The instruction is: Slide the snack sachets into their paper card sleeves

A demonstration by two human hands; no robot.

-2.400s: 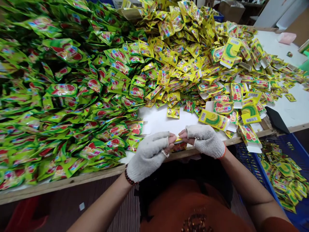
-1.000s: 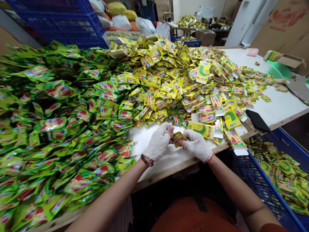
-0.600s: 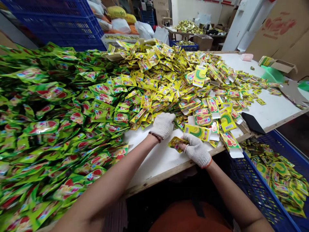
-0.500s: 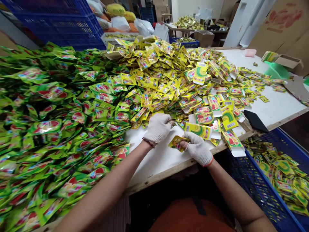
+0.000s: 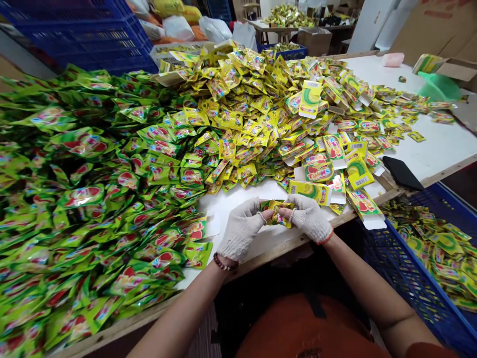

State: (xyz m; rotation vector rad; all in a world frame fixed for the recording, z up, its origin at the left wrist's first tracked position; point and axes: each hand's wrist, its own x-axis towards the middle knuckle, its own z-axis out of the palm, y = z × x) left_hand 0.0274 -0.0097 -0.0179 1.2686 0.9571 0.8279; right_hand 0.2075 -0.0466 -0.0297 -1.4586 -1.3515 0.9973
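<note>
Both my hands wear white knit gloves with open fingertips. My left hand (image 5: 241, 231) and my right hand (image 5: 308, 222) meet over the white table (image 5: 246, 199) near its front edge, pinching small yellow sachets (image 5: 278, 213) between their fingertips. A big heap of green sachets (image 5: 93, 174) covers the table's left side. Behind my hands lies a heap of yellow sachets (image 5: 253, 104). Flat yellow cartons (image 5: 311, 191) lie just right of my right hand.
A blue crate (image 5: 410, 278) holding filled yellow packs (image 5: 443, 248) stands low at the right. A black flat object (image 5: 402, 172) lies near the table's right edge. Stacked blue crates (image 5: 82, 35) and cardboard boxes (image 5: 313, 40) stand behind the table.
My left hand reached into the yellow heap, then came back to meet my right hand. Both hands now hold the yellow sachets together.
</note>
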